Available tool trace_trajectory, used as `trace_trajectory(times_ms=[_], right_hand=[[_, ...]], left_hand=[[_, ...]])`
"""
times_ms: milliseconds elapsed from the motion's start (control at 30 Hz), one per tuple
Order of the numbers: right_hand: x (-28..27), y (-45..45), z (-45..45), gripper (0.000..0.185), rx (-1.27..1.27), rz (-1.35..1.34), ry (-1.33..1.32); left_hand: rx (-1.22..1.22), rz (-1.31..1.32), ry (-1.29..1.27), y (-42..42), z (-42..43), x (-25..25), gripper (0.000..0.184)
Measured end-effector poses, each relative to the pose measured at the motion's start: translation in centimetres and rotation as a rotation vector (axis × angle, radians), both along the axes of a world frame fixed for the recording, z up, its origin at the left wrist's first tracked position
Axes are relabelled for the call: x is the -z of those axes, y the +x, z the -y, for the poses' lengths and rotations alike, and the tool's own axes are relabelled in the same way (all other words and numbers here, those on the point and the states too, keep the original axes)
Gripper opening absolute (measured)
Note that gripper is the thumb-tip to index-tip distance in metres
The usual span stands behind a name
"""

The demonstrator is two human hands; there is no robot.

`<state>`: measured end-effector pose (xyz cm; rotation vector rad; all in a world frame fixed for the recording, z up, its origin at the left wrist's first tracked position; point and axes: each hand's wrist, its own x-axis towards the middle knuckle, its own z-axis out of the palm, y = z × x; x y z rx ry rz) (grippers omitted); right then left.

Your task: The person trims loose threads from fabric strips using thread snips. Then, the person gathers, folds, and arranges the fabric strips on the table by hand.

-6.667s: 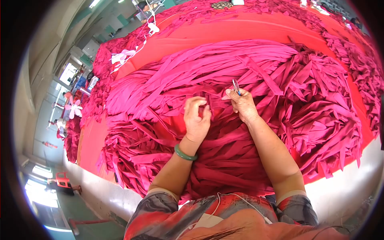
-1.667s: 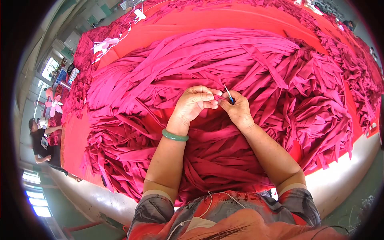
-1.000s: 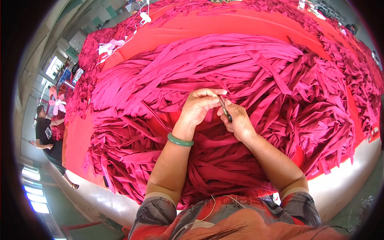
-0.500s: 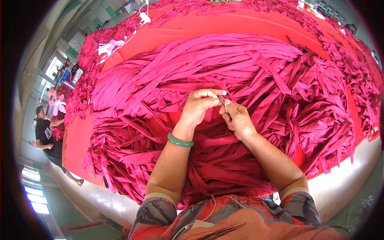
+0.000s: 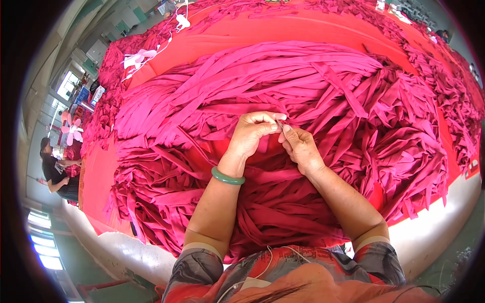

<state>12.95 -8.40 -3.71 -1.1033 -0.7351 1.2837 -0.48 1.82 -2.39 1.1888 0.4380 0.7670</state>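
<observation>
Both hands meet above a large heap of magenta fabric strips (image 5: pixel 262 70). My left hand (image 5: pixel 248 135), with a green bangle (image 5: pixel 228 176) on its wrist, has thumb and forefinger pinched; what lies between them is too small to make out. Touching or nearly touching those fingertips is my right hand (image 5: pixel 302 147), closed around small metal snips (image 5: pixel 281 123), of which only the thin tip shows. The rest of the snips is hidden by the fingers.
Red cloth (image 5: pixel 252 34) lies behind and beside the heap. More strips (image 5: pixel 457 101) are piled at the right. A pink fan (image 5: pixel 139 58) with white cords is at the upper left. Another person (image 5: pixel 58 170) in dark clothes is at the left table edge.
Since the oldest frame, my hands have come together and the snips have sunk into my right hand's grip. Over the last second my hands have barely moved; the person at the left has shifted posture.
</observation>
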Motion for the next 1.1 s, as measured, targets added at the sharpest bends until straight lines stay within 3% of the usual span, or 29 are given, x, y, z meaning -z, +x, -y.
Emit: trace_trajectory(times_ms=[1100], right_hand=[[-0.7, 0.2, 0.1, 0.04, -0.018, -0.013, -0.034]], left_hand=[[-0.049, -0.078, 0.073, 0.4, 0.4, -0.1, 0.007]])
